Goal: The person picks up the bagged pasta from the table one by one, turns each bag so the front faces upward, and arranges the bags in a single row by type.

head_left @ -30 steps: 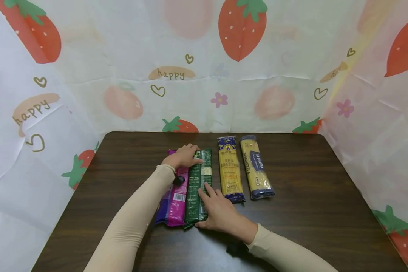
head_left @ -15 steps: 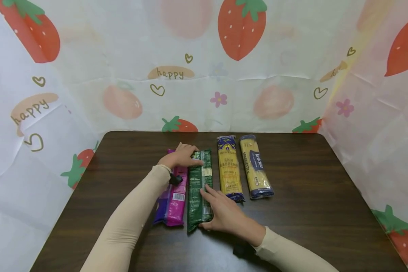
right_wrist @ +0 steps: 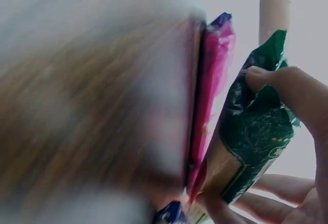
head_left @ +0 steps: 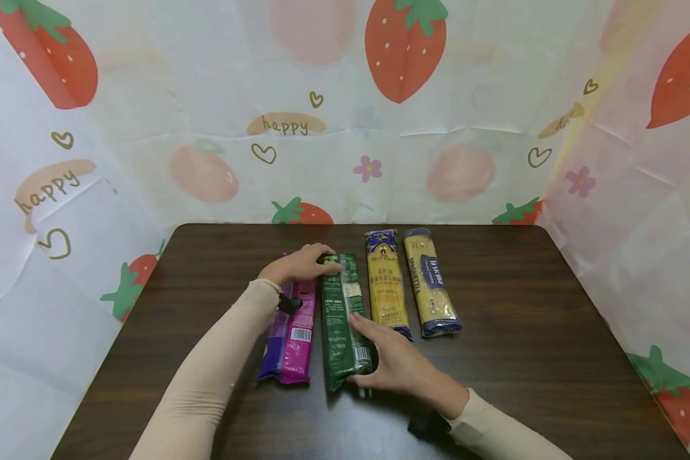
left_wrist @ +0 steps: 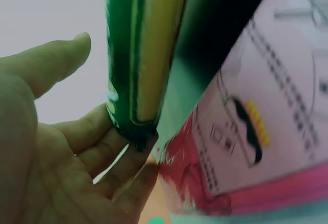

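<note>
A green spaghetti pack point(head_left: 340, 319) is held between both hands, its near end raised and its far end toward the back of the table. My left hand point(head_left: 305, 263) bends its fingers round the far end; in the left wrist view the thumb point(left_wrist: 69, 57) stands apart from the pack point(left_wrist: 120, 55). My right hand point(head_left: 399, 358) grips the near end, its thumb point(right_wrist: 277, 83) on the crumpled wrapper and the fingers along the far side. Left of it lies a pink and purple pack point(head_left: 298, 345), partly covered by the left hand and forearm.
A yellow spaghetti pack point(head_left: 387, 281) with blue ends lies to the right of the green one. Beyond it is another spaghetti pack point(head_left: 431, 281) with a blue label. The dark wooden table point(head_left: 529, 319) is backed by a strawberry-print cloth point(head_left: 471, 83).
The green pack has shifted right, away from the pink and purple pack, and its near end has come up. My right hand moved right with it; the left hand shifted only slightly.
</note>
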`<state>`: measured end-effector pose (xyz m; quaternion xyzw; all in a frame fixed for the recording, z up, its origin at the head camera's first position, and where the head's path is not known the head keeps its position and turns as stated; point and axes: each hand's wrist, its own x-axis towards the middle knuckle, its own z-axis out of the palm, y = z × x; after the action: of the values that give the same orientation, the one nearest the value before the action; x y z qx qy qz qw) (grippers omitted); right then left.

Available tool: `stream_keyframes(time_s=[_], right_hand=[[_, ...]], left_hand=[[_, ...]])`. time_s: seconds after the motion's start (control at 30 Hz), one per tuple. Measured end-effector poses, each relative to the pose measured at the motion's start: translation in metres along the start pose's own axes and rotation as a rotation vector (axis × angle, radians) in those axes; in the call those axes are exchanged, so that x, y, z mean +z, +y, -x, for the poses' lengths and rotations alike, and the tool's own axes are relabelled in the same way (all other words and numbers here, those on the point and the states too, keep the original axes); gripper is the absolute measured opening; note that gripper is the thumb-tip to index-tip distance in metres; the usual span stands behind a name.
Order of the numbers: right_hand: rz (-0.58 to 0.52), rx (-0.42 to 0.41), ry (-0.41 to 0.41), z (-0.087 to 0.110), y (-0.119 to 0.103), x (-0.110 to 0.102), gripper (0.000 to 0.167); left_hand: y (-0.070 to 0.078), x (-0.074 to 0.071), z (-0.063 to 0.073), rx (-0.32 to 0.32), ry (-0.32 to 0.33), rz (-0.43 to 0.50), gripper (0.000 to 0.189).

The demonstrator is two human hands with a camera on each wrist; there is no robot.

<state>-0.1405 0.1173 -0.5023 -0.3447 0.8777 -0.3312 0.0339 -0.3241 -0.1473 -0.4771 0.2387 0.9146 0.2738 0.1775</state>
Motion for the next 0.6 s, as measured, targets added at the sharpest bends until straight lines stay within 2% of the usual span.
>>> stream_keyframes(time_s=[0.1,0.43,0.6], right_hand=[[-0.013,-0.024,-0.006,0.002,0.005,-0.003,0.105],[-0.066,-0.052,0.011,0.010,0.012,-0.010,0.102],[-0.086,-0.053,0.018,0.011,0.013,-0.012,0.101]], left_hand=[[0.000,-0.005,0.004,-0.013,-0.006,0.019,0.062],[-0.001,-0.015,0.012,0.046,-0.083,0.094,0.065],[-0.004,-0.017,0.015,0.068,-0.073,0.085,0.070]])
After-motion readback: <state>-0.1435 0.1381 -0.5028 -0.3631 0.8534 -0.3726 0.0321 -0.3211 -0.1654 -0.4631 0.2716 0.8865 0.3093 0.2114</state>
